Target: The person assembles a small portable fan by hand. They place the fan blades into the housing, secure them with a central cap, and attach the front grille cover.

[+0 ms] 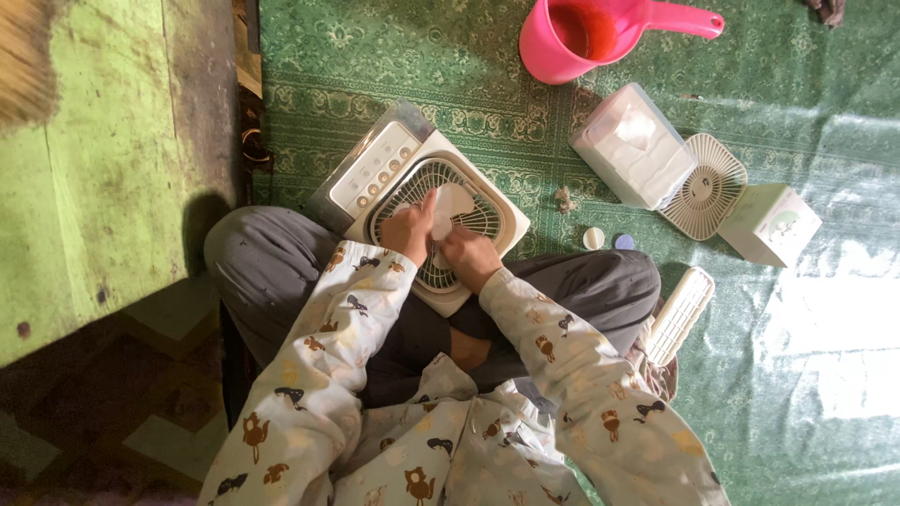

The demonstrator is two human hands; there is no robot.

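A person sits cross-legged on a green patterned mat [778, 112], a white box fan [422, 201] resting against the knees; the left hand [410, 230] lies on the round grille with a small white pad [442, 215] pinched between its fingers; the right hand [469, 258] presses the grille just beside it, fingers curled, and whether it grips anything cannot be told; farther right lie a pink jug [581, 37], a clear plastic box [633, 145], a loose fan grille [705, 187] and a white cube-shaped housing [771, 225].
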